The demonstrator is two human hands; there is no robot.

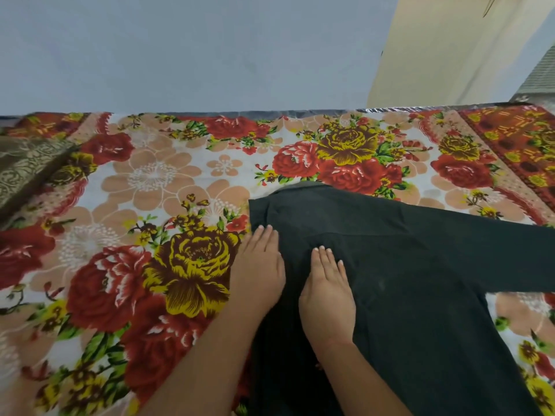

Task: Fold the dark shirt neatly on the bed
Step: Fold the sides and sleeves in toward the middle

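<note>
The dark shirt [414, 280] lies spread on the bed [156, 181], which has a floral sheet. One sleeve stretches out to the right edge of view. The shirt's left side shows a straight folded edge. My left hand [258, 265] lies flat with straight fingers along that left edge, half on the sheet. My right hand [327, 289] presses flat on the shirt's body just to the right of it, fingers pointing away from me.
A brown patterned cloth or pillow [27, 166] sits at the bed's far left. A pale blue wall [180, 55] runs behind the bed, and a cream surface [444, 55] stands at the back right.
</note>
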